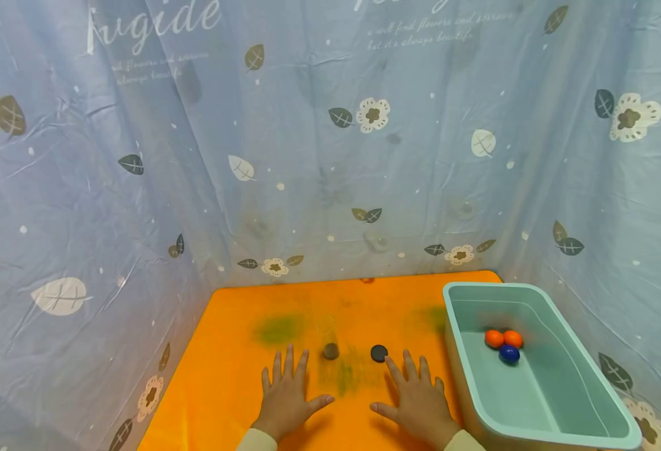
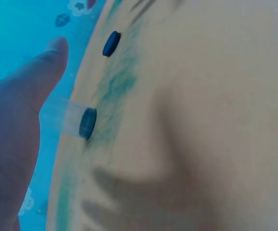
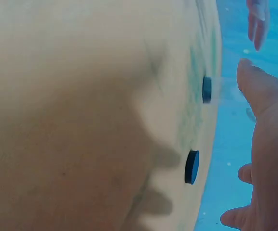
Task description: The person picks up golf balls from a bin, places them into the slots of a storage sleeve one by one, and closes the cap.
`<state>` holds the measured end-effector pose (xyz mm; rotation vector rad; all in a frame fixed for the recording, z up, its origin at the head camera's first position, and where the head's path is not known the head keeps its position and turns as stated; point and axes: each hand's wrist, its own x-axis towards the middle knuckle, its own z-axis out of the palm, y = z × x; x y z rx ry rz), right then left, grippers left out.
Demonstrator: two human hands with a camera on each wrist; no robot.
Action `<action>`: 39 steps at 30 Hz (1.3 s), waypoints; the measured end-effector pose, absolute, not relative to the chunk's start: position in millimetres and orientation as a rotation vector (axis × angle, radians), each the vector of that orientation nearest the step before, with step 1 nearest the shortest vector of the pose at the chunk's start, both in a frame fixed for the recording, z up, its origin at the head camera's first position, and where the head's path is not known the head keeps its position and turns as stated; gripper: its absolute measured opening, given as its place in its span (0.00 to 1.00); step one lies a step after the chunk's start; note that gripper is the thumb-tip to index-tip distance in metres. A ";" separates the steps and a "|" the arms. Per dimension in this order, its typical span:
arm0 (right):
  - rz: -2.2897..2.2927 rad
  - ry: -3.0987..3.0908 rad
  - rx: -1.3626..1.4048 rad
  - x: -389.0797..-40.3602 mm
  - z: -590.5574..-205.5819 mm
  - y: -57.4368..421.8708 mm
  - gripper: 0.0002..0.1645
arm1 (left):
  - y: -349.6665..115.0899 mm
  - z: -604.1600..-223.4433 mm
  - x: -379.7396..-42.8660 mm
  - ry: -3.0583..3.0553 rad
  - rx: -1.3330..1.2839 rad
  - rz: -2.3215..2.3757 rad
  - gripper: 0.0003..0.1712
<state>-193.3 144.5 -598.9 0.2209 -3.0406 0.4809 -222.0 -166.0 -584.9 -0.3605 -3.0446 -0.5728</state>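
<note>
Both hands are held over the orange table with fingers spread and nothing in them. Just beyond the left hand (image 1: 287, 398) stands a clear, see-through cylinder (image 2: 71, 118) with a dark round base (image 1: 331, 351); its kind cannot be told. To its right a flat black disc, like a lid (image 1: 379, 353), lies on the table. The right hand's (image 1: 420, 404) index fingertip overlaps the disc's near edge in the head view; the right wrist view shows the black disc (image 3: 191, 167) apart from that hand. In the left wrist view, the thumb (image 2: 57, 53) reaches out straight.
On the right, a pale green tub (image 1: 567, 442) contains two orange balls (image 1: 494, 339) and a dark blue ball (image 1: 509, 354). Its high wall stands beside the right hand. A blue-grey patterned curtain (image 1: 307, 188) encloses the table (image 1: 223, 351) at the back and sides. Green smudges mark the tabletop.
</note>
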 end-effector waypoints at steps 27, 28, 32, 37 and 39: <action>0.629 -2.862 0.400 -171.5 -550.9 144.0 0.65 | -94.6 -617.8 -280.5 -2.403 -0.123 -1.844 0.56; 0.637 -2.853 0.414 -172.1 -548.2 143.0 0.65 | -93.9 -618.6 -281.6 -2.378 -0.098 -1.858 0.51; 0.679 -2.823 0.439 -172.5 -537.6 143.8 0.64 | -90.2 -623.1 -287.3 -2.340 -0.009 -1.844 0.28; 0.734 -2.772 0.419 -174.0 -526.1 157.0 0.63 | -78.5 -621.8 -289.3 -2.396 -0.006 -1.773 0.20; 0.810 -2.745 0.417 -175.0 -520.5 165.0 0.62 | -72.4 -618.9 -288.8 -2.430 -0.057 -1.738 0.22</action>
